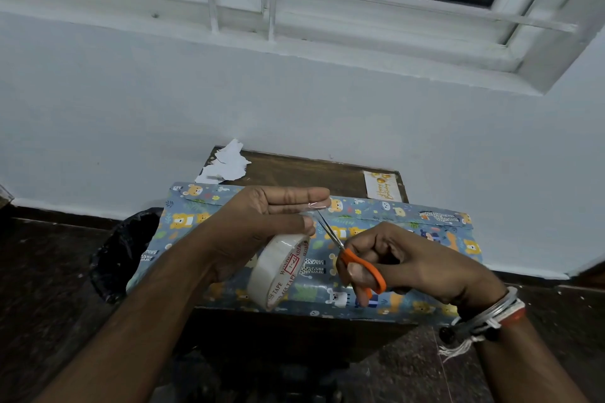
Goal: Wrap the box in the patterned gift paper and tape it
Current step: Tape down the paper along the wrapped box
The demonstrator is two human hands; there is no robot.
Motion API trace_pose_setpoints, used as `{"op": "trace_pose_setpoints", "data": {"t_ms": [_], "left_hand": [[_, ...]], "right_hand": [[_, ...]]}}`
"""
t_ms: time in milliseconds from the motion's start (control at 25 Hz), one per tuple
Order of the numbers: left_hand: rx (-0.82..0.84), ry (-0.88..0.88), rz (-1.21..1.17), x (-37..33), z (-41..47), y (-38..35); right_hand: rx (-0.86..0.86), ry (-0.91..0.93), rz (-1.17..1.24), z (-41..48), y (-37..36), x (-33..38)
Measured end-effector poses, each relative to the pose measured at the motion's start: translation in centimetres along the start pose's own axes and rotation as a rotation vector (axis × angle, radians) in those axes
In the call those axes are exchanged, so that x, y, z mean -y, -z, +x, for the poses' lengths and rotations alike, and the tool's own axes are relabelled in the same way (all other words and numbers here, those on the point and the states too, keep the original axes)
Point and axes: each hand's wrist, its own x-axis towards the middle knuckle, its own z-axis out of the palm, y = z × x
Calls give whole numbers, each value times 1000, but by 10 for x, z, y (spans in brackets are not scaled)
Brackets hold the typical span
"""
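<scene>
Your left hand (262,216) holds the tape roll (278,268), strip (315,205) stretched to its fingertips (322,193); your right hand (412,262) grips scissors (360,267), blades pointing up-left into that strip. The box (409,229) lies beneath both.

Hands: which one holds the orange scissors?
The right hand, the one with bracelets at its wrist, grips the orange scissors; the left hand holds the tape roll.

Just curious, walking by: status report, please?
Left hand holds clear tape roll, strip stretched. Right hand grips orange-handled scissors at strip. Blue animal-print wrapped box beneath. Nothing blocking.
</scene>
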Motion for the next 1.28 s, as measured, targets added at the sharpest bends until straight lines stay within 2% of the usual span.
{"op": "trace_pose_setpoints", "data": {"t_ms": [360,1280], "left_hand": [[60,46,26,-2,-1,-1],[87,75,9,-2,-3,-4]], "right_hand": [[29,14,27,0,1,-2],[-35,28,-29,-4,6,-2]]}}
